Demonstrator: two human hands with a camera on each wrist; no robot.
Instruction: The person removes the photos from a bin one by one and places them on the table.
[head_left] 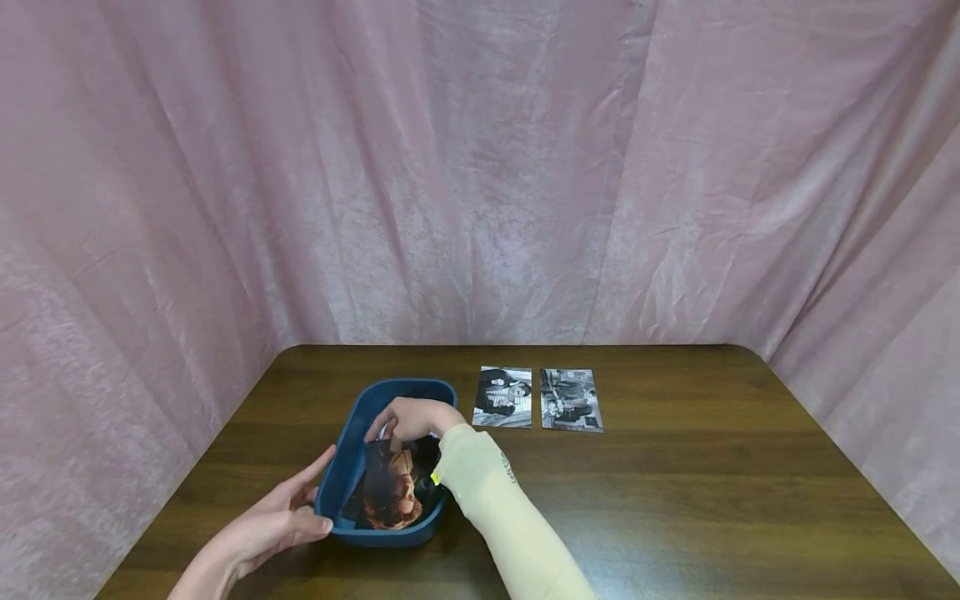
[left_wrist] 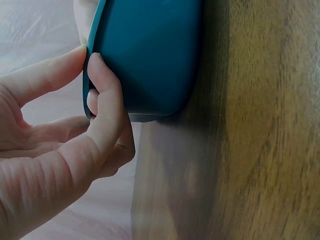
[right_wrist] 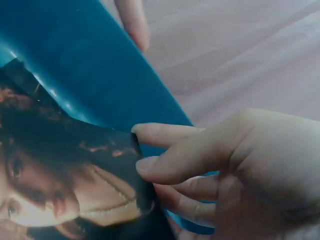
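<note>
A blue rectangular bin point(head_left: 347, 471) with rounded corners stands on the table's left half. My left hand point(head_left: 272, 523) grips its near-left rim; in the left wrist view, thumb and fingers of that hand point(left_wrist: 75, 155) lie on either side of the bin's edge point(left_wrist: 150, 55). Inside the bin, my right hand point(head_left: 416, 418) pinches one end of a colour photo point(head_left: 392, 492) of a person with reddish hair. In the right wrist view, the right hand's point(right_wrist: 260, 160) thumb and a finger hold the photo's point(right_wrist: 55, 175) corner. Other dark prints lie partly hidden beneath it.
Two black-and-white photos, a left one point(head_left: 501, 398) and a right one point(head_left: 572, 400), lie side by side on the brown wooden table point(head_left: 675, 475), right of the bin. A pink curtain point(head_left: 480, 183) hangs behind and around the table.
</note>
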